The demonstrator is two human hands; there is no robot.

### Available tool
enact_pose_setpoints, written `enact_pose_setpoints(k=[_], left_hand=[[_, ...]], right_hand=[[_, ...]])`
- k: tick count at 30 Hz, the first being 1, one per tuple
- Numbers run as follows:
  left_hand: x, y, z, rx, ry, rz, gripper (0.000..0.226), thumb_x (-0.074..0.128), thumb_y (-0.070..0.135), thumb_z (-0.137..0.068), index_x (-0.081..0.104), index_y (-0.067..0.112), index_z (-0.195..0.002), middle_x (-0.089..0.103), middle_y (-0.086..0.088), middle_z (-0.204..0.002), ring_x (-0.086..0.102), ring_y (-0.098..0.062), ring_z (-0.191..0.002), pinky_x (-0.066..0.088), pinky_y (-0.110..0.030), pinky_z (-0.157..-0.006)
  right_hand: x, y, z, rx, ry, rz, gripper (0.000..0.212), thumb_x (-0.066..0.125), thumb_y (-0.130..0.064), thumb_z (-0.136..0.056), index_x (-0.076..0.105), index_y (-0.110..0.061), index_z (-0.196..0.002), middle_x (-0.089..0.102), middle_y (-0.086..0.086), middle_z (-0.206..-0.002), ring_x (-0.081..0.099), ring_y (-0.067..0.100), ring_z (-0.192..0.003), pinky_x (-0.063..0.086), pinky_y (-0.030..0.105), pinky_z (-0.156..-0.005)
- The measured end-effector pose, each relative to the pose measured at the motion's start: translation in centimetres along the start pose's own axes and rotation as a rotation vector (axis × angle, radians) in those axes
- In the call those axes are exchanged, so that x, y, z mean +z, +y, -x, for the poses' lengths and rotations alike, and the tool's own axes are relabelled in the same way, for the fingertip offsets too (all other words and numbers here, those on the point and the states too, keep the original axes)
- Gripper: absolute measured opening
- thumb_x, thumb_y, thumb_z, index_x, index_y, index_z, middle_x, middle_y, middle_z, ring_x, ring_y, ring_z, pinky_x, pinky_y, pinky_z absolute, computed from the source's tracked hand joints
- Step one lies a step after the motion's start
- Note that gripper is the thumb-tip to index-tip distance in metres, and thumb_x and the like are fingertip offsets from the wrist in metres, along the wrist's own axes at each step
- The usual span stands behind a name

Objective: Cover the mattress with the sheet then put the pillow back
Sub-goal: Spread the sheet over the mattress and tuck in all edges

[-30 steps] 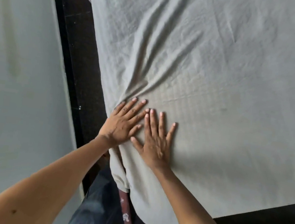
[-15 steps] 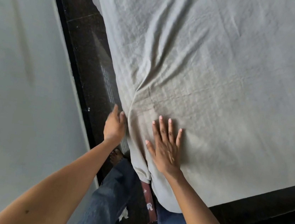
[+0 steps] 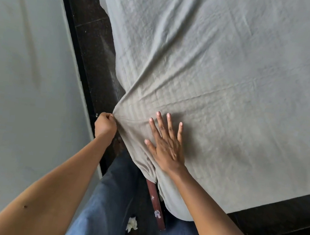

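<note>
A pale grey sheet (image 3: 224, 71) lies spread over the mattress and fills most of the view, with a fold running from its near-left corner toward the middle. My left hand (image 3: 105, 124) is closed in a fist on the sheet's edge at that corner, beside the mattress. My right hand (image 3: 166, 142) lies flat on top of the sheet with fingers spread, a little right of the corner. The sheet hangs over the near corner above my knees. No pillow is in view.
A dark bed frame or floor strip (image 3: 93, 37) runs along the mattress's left side against a pale wall (image 3: 18, 81). A reddish wooden leg (image 3: 156, 205) shows below the corner, between my jeans-clad legs (image 3: 109, 199). Another dark strip (image 3: 284, 217) borders the near right side.
My left hand has left the top of the sheet, dropped to the mattress side and closed on the sheet's edge. My right hand stays flat; the big wrinkles have flattened.
</note>
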State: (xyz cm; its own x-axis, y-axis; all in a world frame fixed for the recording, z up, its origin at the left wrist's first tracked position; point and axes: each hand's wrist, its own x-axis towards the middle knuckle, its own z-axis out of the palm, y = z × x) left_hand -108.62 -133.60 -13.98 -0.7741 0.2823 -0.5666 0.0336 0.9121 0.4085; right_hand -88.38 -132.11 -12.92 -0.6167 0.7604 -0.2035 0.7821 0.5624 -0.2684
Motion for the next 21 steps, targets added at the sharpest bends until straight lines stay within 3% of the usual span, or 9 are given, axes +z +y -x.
enact_pose_setpoints(k=[5,7,10,13,15,18,21], left_hand=[[1.8,3.7,-0.6,-0.097,-0.037,0.259,0.045,0.027,0.032,-0.103,0.051,0.006,-0.130,0.055,-0.014,-0.131,0.050,-0.032,-0.119,0.040,-0.040,-0.100],[2.3,6.3,-1.4,-0.056,-0.084,0.353,0.047,0.028,0.036,-0.103,0.054,0.006,-0.127,0.056,-0.013,-0.128,0.051,-0.029,-0.118,0.040,-0.038,-0.098],[2.4,9.1,-2.9,-0.008,-0.116,0.423,0.037,0.042,0.039,-0.098,0.060,0.008,-0.107,0.061,-0.006,-0.099,0.056,-0.021,-0.097,0.042,-0.032,-0.083],[1.4,9.9,-5.2,0.014,0.002,0.414,0.018,0.051,0.028,-0.096,0.055,0.014,-0.086,0.052,0.004,-0.074,0.048,-0.008,-0.067,0.041,-0.026,-0.071],[0.2,10.1,-7.0,0.041,0.003,0.372,0.019,0.053,0.027,-0.095,0.052,0.016,-0.080,0.048,0.007,-0.068,0.046,-0.009,-0.064,0.039,-0.023,-0.063],[-0.6,10.8,-8.7,0.079,-0.073,0.202,0.010,0.051,0.023,-0.097,0.057,0.018,-0.091,0.056,0.004,-0.081,0.050,-0.015,-0.078,0.039,-0.024,-0.064],[-1.0,12.2,-9.5,0.009,-0.045,0.297,0.027,0.042,0.011,-0.097,0.057,0.015,-0.119,0.057,0.001,-0.106,0.053,-0.015,-0.090,0.041,-0.024,-0.074]], right_hand=[[0.7,-0.1,-0.4,0.029,-0.016,0.029,0.066,0.029,-0.052,-0.094,0.016,-0.022,-0.151,0.007,0.003,-0.160,0.003,0.029,-0.147,0.008,0.059,-0.112],[0.6,-0.3,-1.6,0.039,-0.012,0.034,0.066,0.028,-0.052,-0.095,0.013,-0.022,-0.152,0.005,0.003,-0.160,0.002,0.029,-0.147,0.006,0.059,-0.113],[-0.1,-0.9,-3.4,0.067,-0.007,0.021,0.068,0.028,-0.051,-0.093,0.011,-0.022,-0.152,0.004,0.003,-0.160,0.001,0.029,-0.147,0.003,0.058,-0.114],[-0.9,-1.7,-5.5,0.102,-0.004,0.002,0.067,0.028,-0.050,-0.093,0.011,-0.022,-0.152,0.004,0.003,-0.160,0.000,0.028,-0.147,0.002,0.057,-0.114],[-1.3,-2.2,-7.0,0.100,-0.003,-0.009,0.065,0.028,-0.050,-0.095,0.011,-0.022,-0.152,0.004,0.003,-0.160,-0.002,0.028,-0.147,0.001,0.057,-0.113],[-2.1,-3.1,-9.3,0.106,0.006,-0.015,0.065,0.027,-0.050,-0.095,0.013,-0.022,-0.152,0.005,0.003,-0.160,-0.001,0.028,-0.147,0.000,0.057,-0.114],[-2.4,-3.5,-11.4,0.145,0.011,-0.015,0.065,0.027,-0.049,-0.094,0.012,-0.022,-0.152,0.004,0.003,-0.160,-0.001,0.028,-0.147,0.000,0.056,-0.114]])
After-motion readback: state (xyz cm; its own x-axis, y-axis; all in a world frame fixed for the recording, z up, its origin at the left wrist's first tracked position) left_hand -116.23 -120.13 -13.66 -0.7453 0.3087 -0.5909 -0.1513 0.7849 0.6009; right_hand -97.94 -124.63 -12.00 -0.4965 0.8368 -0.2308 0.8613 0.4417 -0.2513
